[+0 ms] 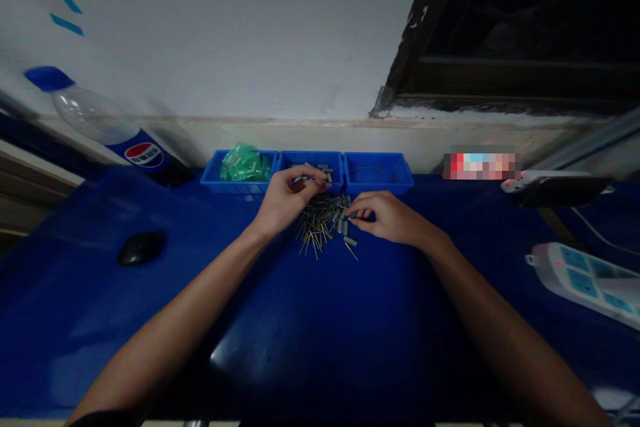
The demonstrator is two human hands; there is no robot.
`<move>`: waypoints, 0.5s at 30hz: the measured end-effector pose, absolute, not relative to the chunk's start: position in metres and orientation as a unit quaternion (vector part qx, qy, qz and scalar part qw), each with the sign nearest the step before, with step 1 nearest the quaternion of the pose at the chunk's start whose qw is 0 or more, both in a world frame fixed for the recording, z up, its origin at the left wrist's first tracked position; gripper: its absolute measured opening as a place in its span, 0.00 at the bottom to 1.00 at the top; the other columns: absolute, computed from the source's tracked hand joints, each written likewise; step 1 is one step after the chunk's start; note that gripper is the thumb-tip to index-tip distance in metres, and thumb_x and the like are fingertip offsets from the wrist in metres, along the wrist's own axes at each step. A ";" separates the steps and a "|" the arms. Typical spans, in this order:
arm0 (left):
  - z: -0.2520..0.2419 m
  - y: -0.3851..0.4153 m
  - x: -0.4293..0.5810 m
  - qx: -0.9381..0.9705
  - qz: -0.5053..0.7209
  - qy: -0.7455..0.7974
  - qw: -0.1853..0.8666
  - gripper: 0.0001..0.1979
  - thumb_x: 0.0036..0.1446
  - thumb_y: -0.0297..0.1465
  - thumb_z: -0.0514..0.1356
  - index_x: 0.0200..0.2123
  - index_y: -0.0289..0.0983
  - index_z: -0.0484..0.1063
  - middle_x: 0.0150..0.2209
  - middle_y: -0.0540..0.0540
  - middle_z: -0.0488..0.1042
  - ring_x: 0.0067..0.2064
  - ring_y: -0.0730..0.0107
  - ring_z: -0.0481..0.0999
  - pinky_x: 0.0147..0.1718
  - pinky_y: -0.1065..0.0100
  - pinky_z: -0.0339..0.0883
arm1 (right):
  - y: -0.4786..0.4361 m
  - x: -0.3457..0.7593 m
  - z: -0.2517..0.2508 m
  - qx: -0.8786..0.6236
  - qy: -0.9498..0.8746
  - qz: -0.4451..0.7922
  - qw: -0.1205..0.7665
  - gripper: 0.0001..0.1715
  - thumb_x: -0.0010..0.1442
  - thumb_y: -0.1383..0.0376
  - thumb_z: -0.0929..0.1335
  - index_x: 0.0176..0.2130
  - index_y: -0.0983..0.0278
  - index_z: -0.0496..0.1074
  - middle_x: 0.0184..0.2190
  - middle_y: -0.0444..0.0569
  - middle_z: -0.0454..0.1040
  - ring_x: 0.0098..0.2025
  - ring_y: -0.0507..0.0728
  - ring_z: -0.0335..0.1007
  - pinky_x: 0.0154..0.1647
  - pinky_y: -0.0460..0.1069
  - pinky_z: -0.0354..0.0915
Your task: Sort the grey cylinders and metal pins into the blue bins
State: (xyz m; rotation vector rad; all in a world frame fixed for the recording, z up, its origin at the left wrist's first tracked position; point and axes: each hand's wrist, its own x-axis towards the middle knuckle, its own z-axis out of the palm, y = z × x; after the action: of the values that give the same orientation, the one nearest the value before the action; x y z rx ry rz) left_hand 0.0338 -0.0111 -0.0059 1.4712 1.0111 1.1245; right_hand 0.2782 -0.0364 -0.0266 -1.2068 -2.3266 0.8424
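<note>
My left hand [287, 199] is over the front of the middle blue bin [336, 185], thumb and fingers pinched together at a small piece too blurred to name. Closed in a pinch, my right hand [384, 215] is at the right side of a pile, with a small grey piece [352, 217] at its fingertips. The pile [317, 220] mixes thin brass-coloured, screw-like pins and short grey cylinders. Near its front right lie a loose grey cylinder [351, 241] and a single pin [353, 252]. More grey pieces are in the middle bin, partly hidden by my left hand.
The left bin [210, 177] holds a green plastic bag [244, 163]; a few thin pieces lie in the right bin [404, 177]. A cola bottle [115, 127] and black mouse [140, 249] are at left. At right are a phone [563, 191] and power strip [585, 280].
</note>
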 end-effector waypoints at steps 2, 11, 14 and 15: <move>-0.004 -0.013 0.035 0.616 0.453 0.415 0.493 0.08 0.57 0.33 0.69 0.39 0.36 0.81 0.42 0.42 0.84 0.42 0.63 0.84 0.50 0.58 0.77 | -0.035 0.280 -0.029 -0.433 -0.831 0.295 0.188 0.13 0.62 0.67 0.69 0.44 0.62 0.83 0.39 0.51 0.80 0.35 0.56 0.76 0.40 0.52 0.73; -0.001 -0.019 0.039 0.648 0.433 0.388 0.491 0.07 0.59 0.32 0.66 0.39 0.37 0.82 0.41 0.42 0.83 0.40 0.64 0.83 0.45 0.61 0.77 | -0.032 0.288 -0.026 -0.434 -0.859 0.235 0.136 0.16 0.59 0.69 0.69 0.45 0.62 0.83 0.29 0.48 0.78 0.29 0.55 0.71 0.33 0.52 0.66; -0.001 -0.020 0.039 0.659 0.423 0.383 0.489 0.07 0.58 0.31 0.66 0.40 0.37 0.82 0.41 0.42 0.83 0.40 0.63 0.83 0.44 0.61 0.77 | -0.031 0.290 -0.023 -0.438 -0.854 0.234 0.156 0.16 0.58 0.68 0.69 0.45 0.61 0.84 0.30 0.48 0.78 0.29 0.56 0.72 0.35 0.53 0.68; -0.001 -0.020 0.039 0.663 0.420 0.381 0.488 0.07 0.58 0.31 0.66 0.39 0.37 0.82 0.41 0.42 0.83 0.39 0.64 0.83 0.44 0.61 0.77 | -0.031 0.291 -0.022 -0.442 -0.848 0.243 0.163 0.16 0.58 0.67 0.70 0.44 0.61 0.84 0.31 0.49 0.78 0.30 0.56 0.73 0.36 0.53 0.69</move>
State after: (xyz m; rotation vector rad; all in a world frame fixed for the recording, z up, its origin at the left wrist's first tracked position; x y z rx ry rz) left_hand 0.0389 -0.0196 -0.0013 1.6125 0.9256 1.0215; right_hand 0.2910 -0.0312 -0.0221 -1.2612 -2.4168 0.6942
